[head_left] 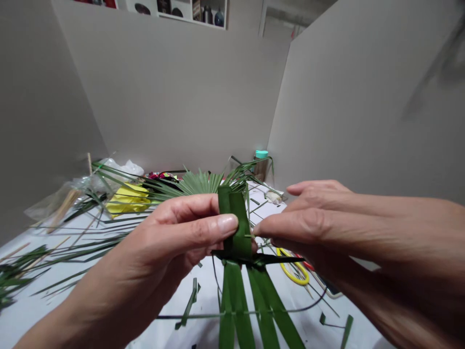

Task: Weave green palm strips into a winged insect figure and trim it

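My left hand is closed on a folded band of green palm leaf, its thumb pressed flat on the front and its fingers behind. Below the fold, several long leaf strips hang down, with a thin dark strand crossing them. My right hand is at the band's right edge, its thumb tip at the end of a thin pale-green sliver that lies across the leaf. The other fingers of this hand are partly hidden behind the thumb. A pointed leaf end sticks out to the right below it.
Yellow-handled scissors lie below my right hand, beside a partly covered phone-like object. Behind are a palm frond, yellow cloth-like material, plastic bags and a bottle with a turquoise lid. Grey walls enclose the white table.
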### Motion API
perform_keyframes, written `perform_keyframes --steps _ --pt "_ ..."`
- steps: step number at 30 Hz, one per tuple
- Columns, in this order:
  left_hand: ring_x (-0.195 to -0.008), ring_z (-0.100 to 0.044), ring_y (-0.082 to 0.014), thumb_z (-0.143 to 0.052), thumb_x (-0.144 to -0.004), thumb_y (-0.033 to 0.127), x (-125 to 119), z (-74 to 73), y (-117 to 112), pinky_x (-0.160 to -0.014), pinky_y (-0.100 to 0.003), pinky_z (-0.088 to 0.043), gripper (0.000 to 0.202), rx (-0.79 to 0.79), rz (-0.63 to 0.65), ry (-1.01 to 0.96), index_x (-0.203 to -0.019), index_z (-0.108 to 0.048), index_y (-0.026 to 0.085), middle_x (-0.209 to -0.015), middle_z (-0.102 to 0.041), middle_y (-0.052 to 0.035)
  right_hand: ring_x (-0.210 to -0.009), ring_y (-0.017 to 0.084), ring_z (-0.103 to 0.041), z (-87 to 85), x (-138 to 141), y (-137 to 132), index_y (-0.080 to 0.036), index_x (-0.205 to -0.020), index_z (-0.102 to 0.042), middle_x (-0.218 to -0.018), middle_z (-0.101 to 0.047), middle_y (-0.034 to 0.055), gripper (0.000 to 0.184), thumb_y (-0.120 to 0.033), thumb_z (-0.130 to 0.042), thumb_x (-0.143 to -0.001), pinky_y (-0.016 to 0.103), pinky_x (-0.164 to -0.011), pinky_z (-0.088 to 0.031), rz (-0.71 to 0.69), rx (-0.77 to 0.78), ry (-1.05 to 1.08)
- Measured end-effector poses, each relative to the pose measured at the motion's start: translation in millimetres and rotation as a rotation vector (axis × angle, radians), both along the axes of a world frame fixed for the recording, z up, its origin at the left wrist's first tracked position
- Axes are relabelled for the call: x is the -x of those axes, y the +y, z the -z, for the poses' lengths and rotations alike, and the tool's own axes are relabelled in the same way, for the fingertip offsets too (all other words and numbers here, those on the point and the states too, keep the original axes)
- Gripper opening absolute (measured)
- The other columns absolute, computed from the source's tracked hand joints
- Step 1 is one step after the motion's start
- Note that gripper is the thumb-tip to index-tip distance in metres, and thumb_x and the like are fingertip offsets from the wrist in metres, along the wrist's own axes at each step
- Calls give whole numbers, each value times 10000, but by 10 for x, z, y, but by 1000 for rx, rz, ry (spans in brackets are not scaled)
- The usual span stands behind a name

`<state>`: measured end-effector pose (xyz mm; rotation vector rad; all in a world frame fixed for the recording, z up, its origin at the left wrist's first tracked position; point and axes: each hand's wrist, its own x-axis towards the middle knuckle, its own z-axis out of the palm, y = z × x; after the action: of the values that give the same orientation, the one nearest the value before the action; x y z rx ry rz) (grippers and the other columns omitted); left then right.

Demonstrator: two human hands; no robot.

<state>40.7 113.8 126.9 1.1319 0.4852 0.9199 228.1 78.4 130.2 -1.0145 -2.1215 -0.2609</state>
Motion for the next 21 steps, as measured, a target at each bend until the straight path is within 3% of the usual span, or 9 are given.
perform_keyframes --steps 3,7,11,14,18,21 --pt "-846 -773 -177 -822 -831 236 3 13 -16 -822 -235 -565 101 -9 2 -1 -857 -873 319 -763 -833 61 -795 221 -757 -7 -46 6 -404 -959 -800 -777 -748 -12 178 -479 -639 -948 344 -673 -629 -10 13 4" --pt "-1069 -757 -266 -786 -861 232 13 28 -6 -957 -337 -569 133 -25 17 42 -936 -872 300 -900 -859 3 -721 161 -741 -35 -175 19 -402 -952 -788 -798 -761 -48 233 -327 -571 -988 313 -720 -633 -88 74 41" --pt "-1120 -741 -293 -768 -870 220 5 18 4 -998 -377 -559 125 -33 12 48 -878 -871 290 -915 -857 -18 -799 138 -764 -47 -231 36 -370 -980 -768 -885 -792 -61 288 -220 -523 -997 277 -773 -636 -162 79 87" --pt "-1085 -750 -337 -825 -810 298 -21 -18 11 -993 -443 -571 91 -38 -57 72 -886 -870 279 -872 -850 -46 -847 140 -772 -31 -258 28 -372 -1029 -761 -959 -799 -60 281 -227 -520 -1013 273 -801 -640 -163 90 50" --pt "-1046 -754 -371 -843 -773 428 -59 -64 49 -980 -502 -577 312 -74 -104 83 -1034 -853 258 -860 -839 -78 -891 150 -767 6 -315 -5 -395 -1178 -739 -1106 -783 -36 285 -310 -498 -1050 265 -777 -638 -175 63 -5" --pt "-1013 -753 -358 -839 -779 435 -63 -57 70 -968 -489 -572 301 -101 -96 79 -1013 -848 246 -844 -826 -78 -789 149 -752 20 -307 -23 -399 -1131 -762 -979 -779 -17 270 -352 -510 -1047 262 -714 -631 -142 59 0"
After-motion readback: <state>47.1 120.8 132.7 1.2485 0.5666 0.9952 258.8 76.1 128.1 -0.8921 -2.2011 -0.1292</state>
